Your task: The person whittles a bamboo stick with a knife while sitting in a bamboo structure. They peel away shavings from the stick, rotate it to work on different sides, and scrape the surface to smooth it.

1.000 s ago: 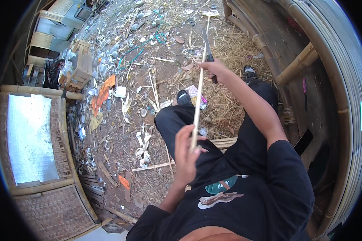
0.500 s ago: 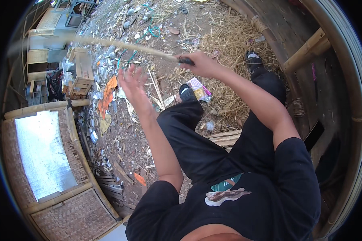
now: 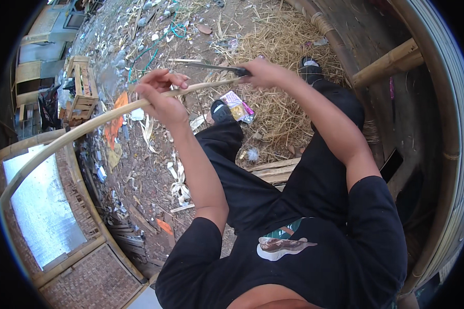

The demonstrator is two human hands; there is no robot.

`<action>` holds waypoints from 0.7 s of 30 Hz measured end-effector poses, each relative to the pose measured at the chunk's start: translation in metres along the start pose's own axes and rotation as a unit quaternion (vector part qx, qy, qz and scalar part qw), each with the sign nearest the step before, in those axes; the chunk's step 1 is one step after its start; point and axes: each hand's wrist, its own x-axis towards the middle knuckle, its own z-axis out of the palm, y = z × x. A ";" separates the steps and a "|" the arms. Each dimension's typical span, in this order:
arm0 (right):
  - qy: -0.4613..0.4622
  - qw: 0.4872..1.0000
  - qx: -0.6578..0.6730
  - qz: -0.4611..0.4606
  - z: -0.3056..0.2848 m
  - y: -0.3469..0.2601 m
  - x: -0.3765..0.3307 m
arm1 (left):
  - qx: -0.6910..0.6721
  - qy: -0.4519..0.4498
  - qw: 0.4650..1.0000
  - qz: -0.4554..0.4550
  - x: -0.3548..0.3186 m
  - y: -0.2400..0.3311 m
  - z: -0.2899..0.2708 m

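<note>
A long, pale, curved wooden stick (image 3: 95,121) runs from the far left up to my right hand (image 3: 265,73). My left hand (image 3: 165,103) is around the stick partway along, its fingers loosely curled and the thumb side against the wood. My right hand is closed on the black handle of a knife (image 3: 211,66), whose narrow blade points left, just above the stick. The stick's near-right end meets the same right hand; its fingers hide how that end is held.
Straw (image 3: 278,46) and scattered litter cover the ground. A wooden crate (image 3: 83,92) stands at the far left, and a woven bamboo panel (image 3: 93,270) lies at lower left. Bamboo poles (image 3: 389,62) frame the right side. A split wood piece (image 3: 276,171) lies between my legs.
The stick, blurred and apart from my left hand before, has swung down and now lies in it. My left fingers have curled from spread. The knife blade has come into sight.
</note>
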 end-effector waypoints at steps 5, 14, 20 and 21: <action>0.001 0.996 -0.057 0.074 -0.018 0.028 -0.010 | -0.044 0.013 0.995 -0.093 -0.014 -0.031 0.009; 0.041 0.983 -0.030 0.175 -0.010 0.033 -0.013 | -0.009 0.016 0.982 -0.188 -0.019 -0.076 0.024; 0.149 0.972 -0.109 0.146 0.006 0.051 -0.009 | -0.078 0.012 0.979 -0.190 -0.008 -0.056 0.026; 0.144 0.971 -0.088 0.167 0.012 0.050 -0.008 | -0.062 0.011 0.982 -0.179 -0.009 -0.058 0.024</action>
